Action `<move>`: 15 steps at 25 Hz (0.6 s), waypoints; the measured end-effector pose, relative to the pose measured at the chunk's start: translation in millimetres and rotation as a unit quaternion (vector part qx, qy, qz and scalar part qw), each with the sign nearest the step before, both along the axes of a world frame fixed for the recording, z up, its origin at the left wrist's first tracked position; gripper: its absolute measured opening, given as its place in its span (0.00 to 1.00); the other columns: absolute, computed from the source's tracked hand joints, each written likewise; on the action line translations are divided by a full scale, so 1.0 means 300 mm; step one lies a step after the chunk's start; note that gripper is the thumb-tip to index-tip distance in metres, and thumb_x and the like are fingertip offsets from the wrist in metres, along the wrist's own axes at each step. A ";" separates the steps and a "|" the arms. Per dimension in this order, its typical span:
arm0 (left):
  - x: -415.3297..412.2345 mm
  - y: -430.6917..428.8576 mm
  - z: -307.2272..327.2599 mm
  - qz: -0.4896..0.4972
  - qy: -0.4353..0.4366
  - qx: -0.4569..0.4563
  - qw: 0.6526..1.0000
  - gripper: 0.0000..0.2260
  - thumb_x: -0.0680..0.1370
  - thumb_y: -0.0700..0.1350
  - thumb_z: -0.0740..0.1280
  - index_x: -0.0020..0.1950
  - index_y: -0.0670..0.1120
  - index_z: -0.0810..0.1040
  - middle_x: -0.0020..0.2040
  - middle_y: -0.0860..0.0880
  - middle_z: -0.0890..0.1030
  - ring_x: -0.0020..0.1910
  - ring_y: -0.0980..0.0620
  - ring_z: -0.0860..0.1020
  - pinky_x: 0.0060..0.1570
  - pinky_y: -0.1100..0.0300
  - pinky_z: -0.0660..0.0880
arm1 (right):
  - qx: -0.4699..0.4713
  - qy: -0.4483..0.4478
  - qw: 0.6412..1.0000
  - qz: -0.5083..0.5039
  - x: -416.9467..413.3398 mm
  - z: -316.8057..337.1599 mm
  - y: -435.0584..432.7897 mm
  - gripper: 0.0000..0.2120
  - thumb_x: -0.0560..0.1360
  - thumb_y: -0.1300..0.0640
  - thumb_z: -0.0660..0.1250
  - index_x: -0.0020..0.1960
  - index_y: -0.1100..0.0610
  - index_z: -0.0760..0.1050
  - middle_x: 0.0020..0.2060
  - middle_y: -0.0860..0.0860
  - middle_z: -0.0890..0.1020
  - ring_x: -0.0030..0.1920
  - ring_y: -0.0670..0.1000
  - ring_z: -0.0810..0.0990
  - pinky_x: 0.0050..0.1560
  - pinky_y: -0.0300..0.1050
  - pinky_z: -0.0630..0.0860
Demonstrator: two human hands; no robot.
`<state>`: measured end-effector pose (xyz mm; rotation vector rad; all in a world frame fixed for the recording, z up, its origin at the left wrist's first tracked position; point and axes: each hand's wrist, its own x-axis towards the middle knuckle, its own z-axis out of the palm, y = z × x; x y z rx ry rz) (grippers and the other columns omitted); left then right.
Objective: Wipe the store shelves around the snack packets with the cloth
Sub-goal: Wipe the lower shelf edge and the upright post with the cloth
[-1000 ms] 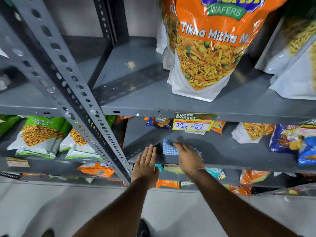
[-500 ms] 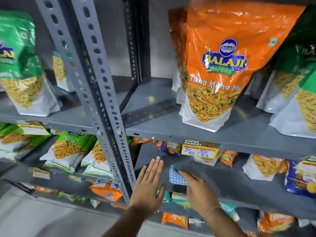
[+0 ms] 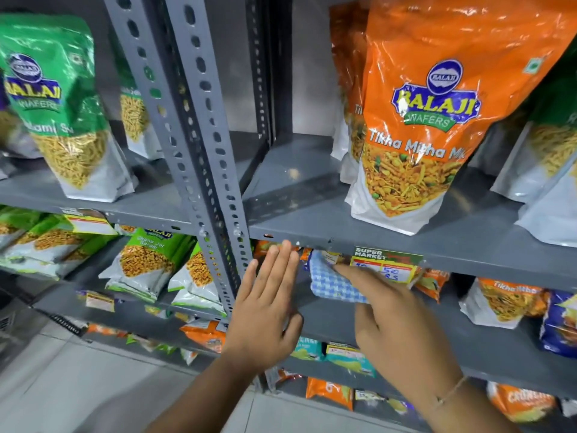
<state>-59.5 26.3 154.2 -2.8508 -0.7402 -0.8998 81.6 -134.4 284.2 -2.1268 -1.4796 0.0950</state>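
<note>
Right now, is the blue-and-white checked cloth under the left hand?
No, the blue-and-white checked cloth sits under the fingers of the right hand, while the left hand is open and empty beside it.

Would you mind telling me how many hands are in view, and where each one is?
2. The left hand is flat and open beside the shelf upright. The right hand presses the checked cloth onto the shelf under the price tag.

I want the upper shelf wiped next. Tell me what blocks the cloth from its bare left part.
The cloth sits under the right hand, one level below. The upper shelf has its front lip directly above the cloth; bring the cloth out around it. The orange packet stands further right.
</note>
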 end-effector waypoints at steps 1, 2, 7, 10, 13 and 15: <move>-0.003 0.024 0.037 0.009 -0.034 0.021 0.999 0.43 0.77 0.50 0.61 0.89 0.44 0.45 0.90 0.46 0.43 0.89 0.45 0.46 0.87 0.43 0.46 | 0.040 0.004 0.999 0.007 0.006 0.044 0.024 0.30 0.71 0.64 0.60 0.68 0.41 0.70 0.61 0.41 0.81 0.55 0.53 0.81 0.49 0.53 0.81; 0.003 0.050 0.077 0.021 -0.071 0.039 0.997 0.43 0.77 0.50 0.60 0.89 0.44 0.45 0.90 0.46 0.43 0.89 0.44 0.46 0.87 0.43 0.44 | 0.075 0.013 0.997 0.010 0.016 0.081 0.059 0.29 0.72 0.65 0.60 0.68 0.43 0.71 0.59 0.42 0.82 0.52 0.52 0.80 0.49 0.50 0.80; 0.092 0.216 0.286 0.076 -0.188 0.080 0.976 0.42 0.77 0.47 0.59 0.89 0.44 0.44 0.89 0.46 0.42 0.89 0.45 0.45 0.87 0.42 0.45 | 0.161 0.165 0.971 0.056 0.063 0.199 0.378 0.21 0.76 0.68 0.61 0.61 0.50 0.79 0.47 0.42 0.85 0.45 0.42 0.81 0.46 0.37 0.76; 0.132 0.318 0.328 0.101 -0.205 0.124 0.966 0.40 0.78 0.47 0.59 0.89 0.46 0.47 0.90 0.48 0.42 0.89 0.47 0.45 0.87 0.45 0.44 | 0.185 0.204 0.961 0.037 0.109 0.205 0.621 0.18 0.74 0.70 0.59 0.54 0.54 0.80 0.38 0.43 0.84 0.39 0.41 0.80 0.40 0.41 0.75; 0.158 0.368 0.312 0.112 -0.216 0.170 0.955 0.39 0.78 0.49 0.59 0.89 0.47 0.50 0.90 0.49 0.41 0.89 0.48 0.45 0.87 0.47 0.43 | 0.200 0.185 0.962 0.020 0.162 0.230 0.848 0.24 0.74 0.72 0.58 0.64 0.55 0.79 0.51 0.51 0.84 0.50 0.51 0.81 0.50 0.39 0.75; 0.167 0.381 0.300 0.103 -0.229 0.188 0.950 0.37 0.79 0.50 0.57 0.89 0.46 0.51 0.90 0.48 0.43 0.89 0.48 0.46 0.88 0.48 0.43 | 0.179 0.074 0.981 0.000 0.215 0.253 0.979 0.26 0.74 0.71 0.58 0.67 0.55 0.77 0.57 0.55 0.82 0.59 0.54 0.80 0.58 0.37 0.71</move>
